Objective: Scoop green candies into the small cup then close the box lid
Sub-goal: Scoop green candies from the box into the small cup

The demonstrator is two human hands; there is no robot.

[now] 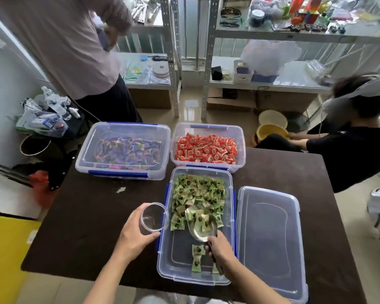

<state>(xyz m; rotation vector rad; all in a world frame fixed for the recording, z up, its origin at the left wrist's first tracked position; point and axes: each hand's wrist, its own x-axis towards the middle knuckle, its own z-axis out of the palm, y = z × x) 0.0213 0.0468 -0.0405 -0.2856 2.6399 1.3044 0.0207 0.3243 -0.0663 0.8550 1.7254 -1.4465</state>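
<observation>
An open clear box [232, 233] with blue clips sits near the table's front edge, and green candies [198, 194] are heaped in its far half. My right hand [221, 249] grips the handle of a metal scoop [200, 224] inside the box; a few green candies lie in the scoop's bowl. Just left of the box my left hand [134, 235] holds a small clear cup [153, 218], tilted toward the box and empty as far as I can see. The box's clear lid [270, 242] lies flat on the table to the right.
Two more clear boxes stand behind: purple candies [127, 150] under a shut lid at left, red candies [206, 149] uncovered at right. One person stands at the far left, another sits at the right. The dark table [86, 216] ends close in front of me.
</observation>
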